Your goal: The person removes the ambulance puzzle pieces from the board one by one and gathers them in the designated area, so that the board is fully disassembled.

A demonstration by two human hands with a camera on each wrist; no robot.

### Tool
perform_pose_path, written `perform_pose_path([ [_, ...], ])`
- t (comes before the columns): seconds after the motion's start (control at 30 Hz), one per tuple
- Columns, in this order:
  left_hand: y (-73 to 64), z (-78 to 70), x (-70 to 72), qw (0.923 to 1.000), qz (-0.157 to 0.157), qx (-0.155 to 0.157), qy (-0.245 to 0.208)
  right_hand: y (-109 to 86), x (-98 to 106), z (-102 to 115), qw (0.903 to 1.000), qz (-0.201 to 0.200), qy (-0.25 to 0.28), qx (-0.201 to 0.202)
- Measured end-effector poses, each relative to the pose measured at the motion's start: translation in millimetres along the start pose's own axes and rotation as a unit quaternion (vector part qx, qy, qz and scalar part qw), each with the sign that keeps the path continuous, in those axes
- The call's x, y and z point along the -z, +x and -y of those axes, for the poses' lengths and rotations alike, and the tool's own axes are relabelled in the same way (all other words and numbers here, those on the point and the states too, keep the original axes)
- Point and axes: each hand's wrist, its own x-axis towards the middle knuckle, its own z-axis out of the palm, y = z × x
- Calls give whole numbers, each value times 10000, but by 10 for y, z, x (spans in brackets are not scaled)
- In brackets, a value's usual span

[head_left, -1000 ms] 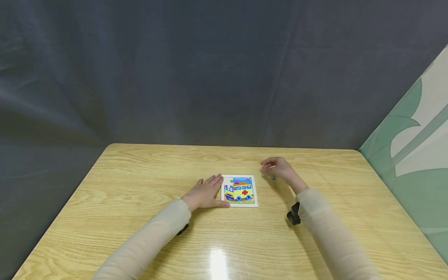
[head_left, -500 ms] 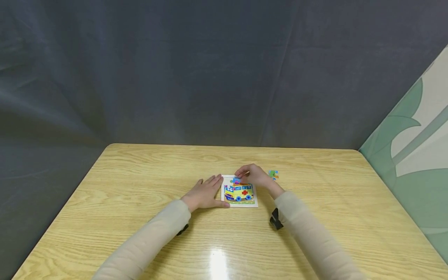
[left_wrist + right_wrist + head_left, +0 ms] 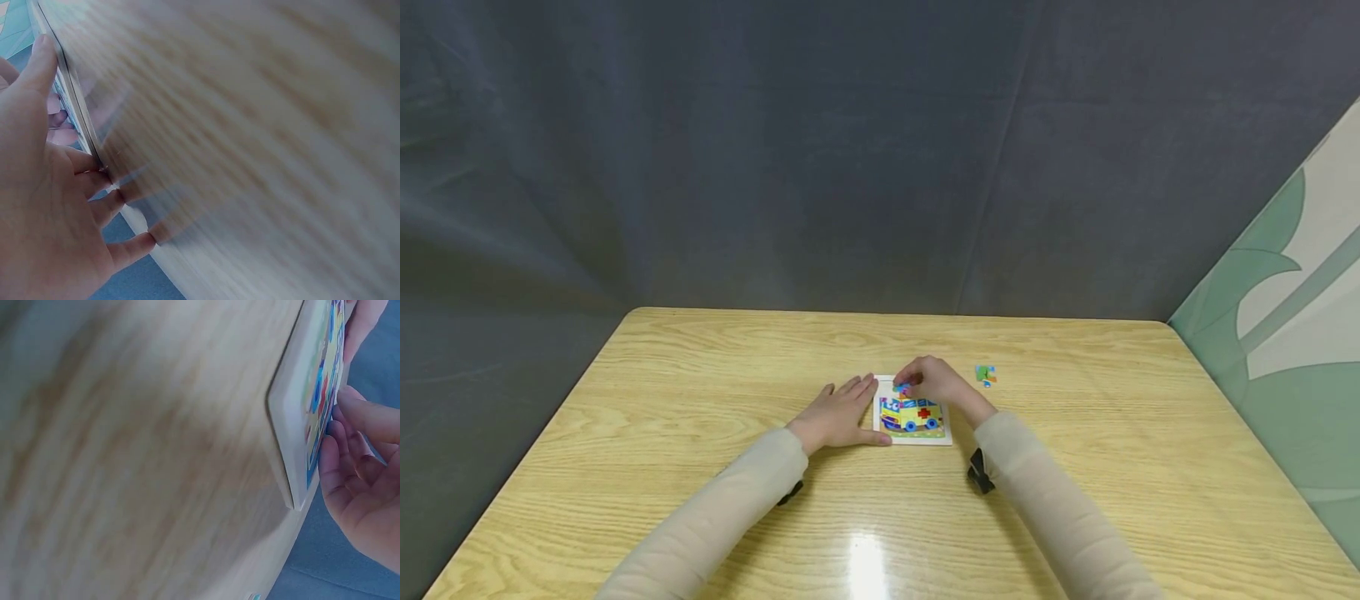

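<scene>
A white-framed jigsaw puzzle [image 3: 917, 442] with a yellow ambulance picture lies on the table in the head view. Its upper left corner shows bare white. Along the puzzle's left edge my left hand [image 3: 841, 417] rests with spread fingers, thumb at the lower corner. In the left wrist view the left fingertips [image 3: 140, 245] touch the tabletop. My right hand [image 3: 938, 380] reaches over the puzzle's upper right, its thumb and fingers pinching a blue and pink puzzle piece [image 3: 902, 387] near the top. The right wrist view shows that hand [image 3: 369, 481] with curled fingers at the picture's surface.
A loose green and orange puzzle piece [image 3: 986, 375] lies on the wooden table [image 3: 1075, 400], right of the frame. A dark curtain [image 3: 880, 167] hangs behind the table's far edge. A green and white patterned panel [image 3: 1300, 358] stands on the right.
My right hand has moved left from above the loose piece to the top of the puzzle, uncovering that piece. The left hand stays at the frame's left edge.
</scene>
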Motion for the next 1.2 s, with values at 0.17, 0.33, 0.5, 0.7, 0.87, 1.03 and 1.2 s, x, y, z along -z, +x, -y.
perform_pose_path([
  [0.17, -3, 0, -4, 10000, -22, 3, 48, 5, -17, 26, 9998, 26, -191, 63],
  [0.33, 11, 11, -17, 10000, -15, 22, 67, 24, -5, 19, 9988, 28, -365, 310],
  [0.5, 29, 15, -26, 9999, -14, 39, 107, 14, 5, 17, 9984, -49, -437, 341],
  [0.7, 40, 23, -46, 9999, -39, 17, 136, 4, -24, 16, 9992, -169, -328, 162],
  [0.87, 42, 26, -54, 9999, -27, 19, 147, 17, -33, 17, 9990, -263, -371, 23],
  [1.03, 43, 21, -56, 9999, -7, 32, 140, 27, -24, 11, 9987, -248, -435, -90],
  [1.2, 42, 17, -49, 9999, -24, 45, 158, 28, -14, 32, 9980, -286, -498, -277],
])
